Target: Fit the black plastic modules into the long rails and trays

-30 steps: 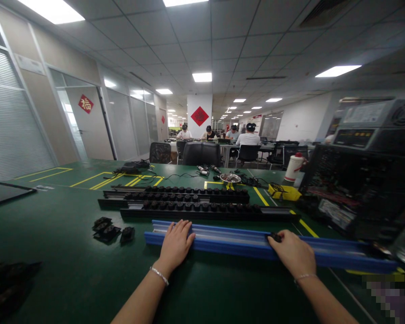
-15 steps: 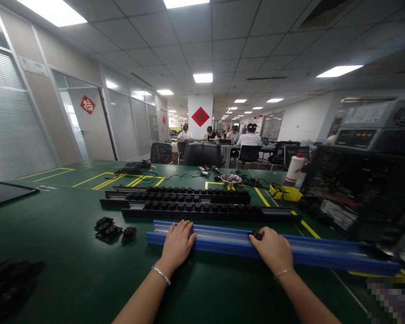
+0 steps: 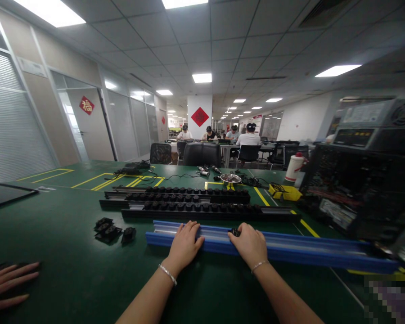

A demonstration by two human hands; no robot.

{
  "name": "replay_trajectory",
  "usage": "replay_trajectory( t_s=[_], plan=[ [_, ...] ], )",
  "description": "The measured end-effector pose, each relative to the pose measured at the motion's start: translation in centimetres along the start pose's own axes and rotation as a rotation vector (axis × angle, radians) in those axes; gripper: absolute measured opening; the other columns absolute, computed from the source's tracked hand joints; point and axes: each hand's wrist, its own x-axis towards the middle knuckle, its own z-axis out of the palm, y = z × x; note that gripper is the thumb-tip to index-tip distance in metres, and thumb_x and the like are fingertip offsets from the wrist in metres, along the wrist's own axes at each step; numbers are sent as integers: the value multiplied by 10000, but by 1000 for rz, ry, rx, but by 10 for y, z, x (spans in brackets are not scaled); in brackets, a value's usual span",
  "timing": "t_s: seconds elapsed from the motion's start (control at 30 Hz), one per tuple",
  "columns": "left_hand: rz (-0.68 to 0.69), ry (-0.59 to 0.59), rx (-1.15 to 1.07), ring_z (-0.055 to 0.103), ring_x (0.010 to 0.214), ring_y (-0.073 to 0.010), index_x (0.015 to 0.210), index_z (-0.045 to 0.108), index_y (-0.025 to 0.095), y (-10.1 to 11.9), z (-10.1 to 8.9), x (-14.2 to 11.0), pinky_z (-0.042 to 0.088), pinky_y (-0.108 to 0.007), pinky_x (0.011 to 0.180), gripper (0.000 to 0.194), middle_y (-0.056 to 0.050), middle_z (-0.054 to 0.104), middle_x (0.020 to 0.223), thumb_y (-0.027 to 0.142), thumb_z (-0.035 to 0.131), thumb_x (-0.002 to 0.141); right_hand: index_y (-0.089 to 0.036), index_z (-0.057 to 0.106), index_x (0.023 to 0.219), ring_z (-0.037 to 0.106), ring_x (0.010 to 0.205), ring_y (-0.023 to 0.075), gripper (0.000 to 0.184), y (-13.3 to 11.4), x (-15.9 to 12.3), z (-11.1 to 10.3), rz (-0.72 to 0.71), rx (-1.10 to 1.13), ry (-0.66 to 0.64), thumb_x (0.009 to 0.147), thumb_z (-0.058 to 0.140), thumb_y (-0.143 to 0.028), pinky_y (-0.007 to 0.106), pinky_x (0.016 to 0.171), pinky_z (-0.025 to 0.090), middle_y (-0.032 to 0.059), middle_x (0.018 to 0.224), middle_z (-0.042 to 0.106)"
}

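Observation:
A long blue rail (image 3: 300,249) with a pale channel along its inside lies across the green table in front of me. Across its left part rests my left hand (image 3: 185,245), fingers over the far side and thumb at the near side, gripping it. My right hand (image 3: 250,245) is closed on a small black socket-like block (image 3: 235,232) in the channel, a short way right of the left hand. To the left of the rail, several similar black blocks (image 3: 107,229) lie in a small heap, and a single block (image 3: 128,234) stands beside them.
Beyond the blue rail lie black rails (image 3: 202,217) filled with rows of black blocks. Another person's hand (image 3: 10,283) shows at the lower left. A computer case (image 3: 344,189), yellow tray (image 3: 285,192), bottle (image 3: 294,167) and metal bowl (image 3: 231,178) stand farther right and back.
My right hand has slid left along the blue rail with the black block. My left hand has shifted slightly right. Another person's hand has appeared at the lower left, over the dark pile.

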Motion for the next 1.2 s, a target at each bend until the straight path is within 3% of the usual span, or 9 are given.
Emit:
replay_trajectory(
  t_s=[0.37,0.67,0.9,1.2],
  plan=[
    [58,-96,-115,409,1250,-232,1268,449,181,33,11,19,275,-433,1070,506,-104,509,1308,402,503,816,-182,553,800,588,888,212,237,-34,-2,3,-37,83,-73,747,525,-411,329,788,369,73,887,641],
    [97,-131,-188,560,1054,-199,1097,573,241,38,5,36,337,-408,991,296,-51,646,1099,314,467,831,-195,619,773,579,823,158,229,-42,-1,7,-122,213,-136,814,419,-297,257,717,367,41,838,652],
    [60,-193,-168,575,1031,-212,1069,574,258,18,-5,38,354,-393,969,312,-27,668,1053,358,571,773,-203,632,820,571,787,133,227,-12,-8,0,-148,242,-72,818,409,-246,231,717,371,22,830,638],
    [-24,-269,-148,548,1077,-213,1082,562,286,-30,-32,27,293,-425,1024,314,-7,643,1120,331,534,773,-207,639,910,579,869,167,302,71,3,-19,20,126,-79,820,373,-315,268,723,409,45,951,634]
  ],
)
